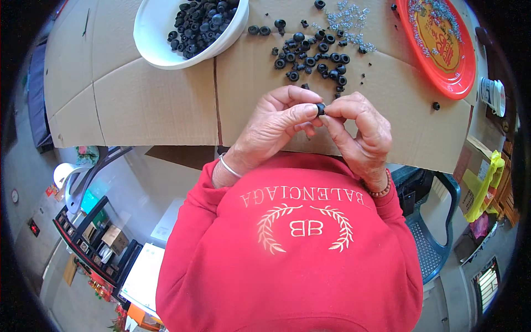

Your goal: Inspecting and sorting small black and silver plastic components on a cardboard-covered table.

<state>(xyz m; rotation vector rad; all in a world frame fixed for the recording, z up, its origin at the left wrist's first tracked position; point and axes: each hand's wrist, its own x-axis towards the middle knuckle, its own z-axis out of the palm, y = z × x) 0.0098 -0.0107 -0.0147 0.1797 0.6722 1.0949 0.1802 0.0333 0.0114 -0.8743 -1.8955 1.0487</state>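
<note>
Between the thumb and fingers of my left hand (276, 123) is a small round black plastic cap (320, 109), held just over the near part of the cardboard. My right hand (360, 126) is pinched closed against the cap's right side; whatever lies between its fingertips is too small to make out. Just beyond both hands, loose black caps and ring-like pieces (323, 48) are scattered in a pile. Small silvery coil springs (345, 23) lie behind them.
A white bowl (145, 39) full of black caps stands at the far left. At the far right is a red plate (467, 77) with more springs on it. Brown cardboard (160, 105) covers the table. A dark green plastic chair (434, 252) stands at the right.
</note>
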